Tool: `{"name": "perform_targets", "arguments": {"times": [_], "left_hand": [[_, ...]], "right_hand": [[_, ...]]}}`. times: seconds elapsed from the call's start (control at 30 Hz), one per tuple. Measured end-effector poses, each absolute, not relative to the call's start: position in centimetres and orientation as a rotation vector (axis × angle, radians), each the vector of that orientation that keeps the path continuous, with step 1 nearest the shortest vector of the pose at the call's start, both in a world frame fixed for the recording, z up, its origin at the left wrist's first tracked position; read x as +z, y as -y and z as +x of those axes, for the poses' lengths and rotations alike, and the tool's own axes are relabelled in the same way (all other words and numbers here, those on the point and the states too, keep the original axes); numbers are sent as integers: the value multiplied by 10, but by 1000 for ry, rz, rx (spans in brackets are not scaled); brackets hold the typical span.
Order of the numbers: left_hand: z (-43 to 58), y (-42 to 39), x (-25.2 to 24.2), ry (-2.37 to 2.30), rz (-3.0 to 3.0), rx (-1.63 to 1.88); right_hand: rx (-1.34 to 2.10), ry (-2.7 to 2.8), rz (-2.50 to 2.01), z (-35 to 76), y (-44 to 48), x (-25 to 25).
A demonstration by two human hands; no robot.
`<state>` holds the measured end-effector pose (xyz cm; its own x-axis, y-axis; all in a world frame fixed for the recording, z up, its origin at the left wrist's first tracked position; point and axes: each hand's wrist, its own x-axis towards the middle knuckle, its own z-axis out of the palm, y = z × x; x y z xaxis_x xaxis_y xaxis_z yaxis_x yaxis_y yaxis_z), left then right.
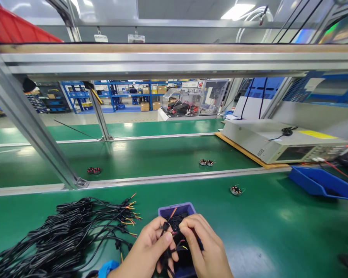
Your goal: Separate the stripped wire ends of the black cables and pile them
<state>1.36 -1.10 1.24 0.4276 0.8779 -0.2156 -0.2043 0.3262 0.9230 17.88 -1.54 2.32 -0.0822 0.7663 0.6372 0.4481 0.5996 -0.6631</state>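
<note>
- The left hand (pixel 150 247) is curled nearly closed, its thumb pressing a black cable (pixel 166 227) against the fingers.
- The right hand (pixel 206 247) sits just beside it, fingers bent in and pinching the same cable. Thin red and yellow wire ends show between the two hands.
- A blue wrist strap (pixel 108 266) shows at the left wrist, at the bottom edge of the view.
- Both hands hover over a small blue tray (pixel 176 209), which stands on the green bench (pixel 263 231). What lies inside the tray is too dark to make out.
- To the left of the hands lies a pile of black cables (pixel 55 235), its coloured bare ends fanned out towards the tray.
- Further out on the bench, right of the tray, rests a single round part (pixel 236 190).
- Two pairs of similar parts, one pair (pixel 206 162) in the middle and one pair (pixel 93 170) to the left, sit on the belt beyond the rail.
- At the right stand a blue bin (pixel 321 184) and, behind it, a white instrument case (pixel 266 141).
</note>
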Motion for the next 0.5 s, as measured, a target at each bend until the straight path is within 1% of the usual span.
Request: {"name": "perform_targets", "arguments": {"times": [0.2, 0.33, 0.4, 0.5], "left_hand": [[16, 11, 13, -853, 1001, 811], [17, 12, 15, -854, 1019, 778], [16, 12, 15, -847, 1019, 767], [13, 12, 12, -835, 1014, 757]], "right_hand": [[470, 1704, -1020, 179, 16, 25], [769, 1652, -1038, 184, 11, 19], [915, 1488, -1105, 186, 8, 14], [1026, 1255, -1165, 185, 8, 11]]}}
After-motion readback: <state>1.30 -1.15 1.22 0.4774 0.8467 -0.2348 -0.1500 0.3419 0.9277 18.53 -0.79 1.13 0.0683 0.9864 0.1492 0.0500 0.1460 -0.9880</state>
